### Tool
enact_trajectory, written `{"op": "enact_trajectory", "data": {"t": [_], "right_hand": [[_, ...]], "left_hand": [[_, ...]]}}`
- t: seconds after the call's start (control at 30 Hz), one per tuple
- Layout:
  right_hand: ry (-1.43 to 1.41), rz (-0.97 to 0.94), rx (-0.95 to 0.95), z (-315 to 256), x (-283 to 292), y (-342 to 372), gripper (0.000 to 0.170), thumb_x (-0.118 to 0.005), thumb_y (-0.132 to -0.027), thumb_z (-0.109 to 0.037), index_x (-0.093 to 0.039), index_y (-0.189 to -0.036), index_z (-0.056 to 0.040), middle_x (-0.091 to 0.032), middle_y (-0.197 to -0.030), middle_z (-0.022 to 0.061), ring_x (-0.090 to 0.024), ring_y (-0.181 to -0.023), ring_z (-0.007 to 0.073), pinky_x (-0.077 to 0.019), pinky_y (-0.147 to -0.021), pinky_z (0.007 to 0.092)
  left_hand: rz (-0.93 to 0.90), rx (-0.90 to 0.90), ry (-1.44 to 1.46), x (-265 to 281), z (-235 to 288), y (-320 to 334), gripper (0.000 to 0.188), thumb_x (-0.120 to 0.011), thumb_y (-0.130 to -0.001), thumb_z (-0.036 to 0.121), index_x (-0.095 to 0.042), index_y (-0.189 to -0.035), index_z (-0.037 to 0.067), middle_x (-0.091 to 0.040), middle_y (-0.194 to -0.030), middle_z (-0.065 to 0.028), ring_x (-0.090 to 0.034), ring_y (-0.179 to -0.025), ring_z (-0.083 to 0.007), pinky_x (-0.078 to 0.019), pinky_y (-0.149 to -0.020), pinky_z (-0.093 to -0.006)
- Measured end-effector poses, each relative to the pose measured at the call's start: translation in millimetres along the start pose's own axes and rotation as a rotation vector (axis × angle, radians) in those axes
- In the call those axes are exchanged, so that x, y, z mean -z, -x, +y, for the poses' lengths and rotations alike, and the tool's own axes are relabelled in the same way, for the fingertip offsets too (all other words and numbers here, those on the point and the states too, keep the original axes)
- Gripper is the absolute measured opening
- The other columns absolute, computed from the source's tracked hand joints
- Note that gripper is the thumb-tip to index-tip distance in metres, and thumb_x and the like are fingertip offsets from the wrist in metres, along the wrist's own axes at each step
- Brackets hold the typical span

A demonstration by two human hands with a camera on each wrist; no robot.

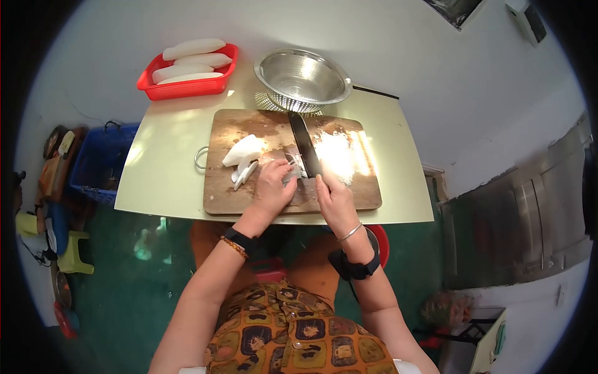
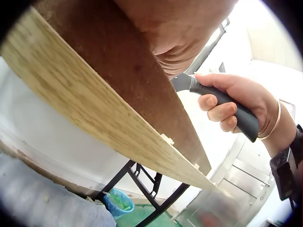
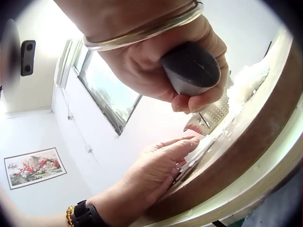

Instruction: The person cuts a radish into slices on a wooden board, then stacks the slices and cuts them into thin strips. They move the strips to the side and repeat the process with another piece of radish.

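My right hand (image 1: 337, 202) grips the black handle of a kitchen knife (image 1: 304, 143), whose dark blade points away from me over the wooden cutting board (image 1: 233, 202). Just left of the blade, my left hand (image 1: 274, 187) holds thin white radish slices (image 1: 291, 176) against the board, fingertips close to the knife. In the right wrist view those slices lie flat under the left fingers (image 3: 182, 146). A bright heap of radish shreds (image 1: 335, 156) spreads right of the blade. On the board's left rest a larger radish piece (image 1: 242, 151) and several loose slices (image 1: 245, 174).
Behind the board stands a metal colander (image 1: 303, 75). A red basket (image 1: 187, 90) with several whole peeled radishes sits at the table's back left. The board lies near the front edge of the pale table (image 1: 162, 168). A blue crate (image 1: 103, 162) stands beyond the left side.
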State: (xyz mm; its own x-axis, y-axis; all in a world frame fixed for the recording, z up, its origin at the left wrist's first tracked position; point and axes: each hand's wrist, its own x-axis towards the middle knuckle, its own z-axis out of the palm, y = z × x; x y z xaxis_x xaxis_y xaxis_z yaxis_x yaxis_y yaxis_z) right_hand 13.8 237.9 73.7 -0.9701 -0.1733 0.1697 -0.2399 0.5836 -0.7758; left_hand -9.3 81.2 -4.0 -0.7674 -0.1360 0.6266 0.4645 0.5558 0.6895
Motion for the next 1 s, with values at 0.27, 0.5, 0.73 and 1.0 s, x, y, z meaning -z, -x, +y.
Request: {"op": "enact_trajectory", "data": {"t": [0.27, 0.5, 0.73, 1.0], "right_hand": [[0.057, -0.017, 0.047, -6, 0, 3, 0.041, -0.051, -0.092, -0.012, -0.046, -0.132, -0.0062, -0.058, -0.081, 0.0277, -0.06, -0.077, 0.0429, -0.0474, -0.064, 0.0431], [0.153, -0.024, 0.114, -9, -2, -3, 0.039, -0.05, -0.092, -0.011, -0.047, -0.131, -0.0057, -0.059, -0.082, 0.0282, -0.059, -0.078, 0.0438, -0.047, -0.064, 0.0463], [0.14, -0.036, 0.048, -10, 4, -12, 0.04, -0.053, -0.09, -0.013, -0.048, -0.13, -0.0069, -0.059, -0.081, 0.0288, -0.059, -0.078, 0.044, -0.0467, -0.065, 0.0485], [0.169, -0.051, 0.112, 1, -3, -10, 0.038, -0.051, -0.092, -0.012, -0.048, -0.129, -0.0049, -0.059, -0.084, 0.029, -0.059, -0.08, 0.044, -0.0473, -0.065, 0.0474]], "left_hand": [[-0.035, -0.029, 0.014, 1, 2, -2, 0.008, -0.065, -0.073, 0.002, -0.064, -0.079, -0.002, -0.064, -0.088, -0.0143, -0.061, -0.085, -0.0307, -0.0487, -0.076, -0.0366], [-0.023, -0.049, 0.013, 0, 1, -4, 0.007, -0.065, -0.073, 0.002, -0.064, -0.079, -0.002, -0.064, -0.085, -0.0133, -0.061, -0.082, -0.0299, -0.0487, -0.074, -0.0368], [-0.032, -0.008, 0.032, 1, 1, -3, 0.007, -0.065, -0.073, 0.002, -0.064, -0.079, -0.002, -0.063, -0.086, -0.0135, -0.061, -0.084, -0.0301, -0.0484, -0.076, -0.037], [-0.019, -0.026, 0.044, 0, 1, -3, 0.006, -0.065, -0.074, 0.001, -0.064, -0.079, -0.001, -0.063, -0.086, -0.013, -0.06, -0.085, -0.0307, -0.0482, -0.076, -0.0373]]}}
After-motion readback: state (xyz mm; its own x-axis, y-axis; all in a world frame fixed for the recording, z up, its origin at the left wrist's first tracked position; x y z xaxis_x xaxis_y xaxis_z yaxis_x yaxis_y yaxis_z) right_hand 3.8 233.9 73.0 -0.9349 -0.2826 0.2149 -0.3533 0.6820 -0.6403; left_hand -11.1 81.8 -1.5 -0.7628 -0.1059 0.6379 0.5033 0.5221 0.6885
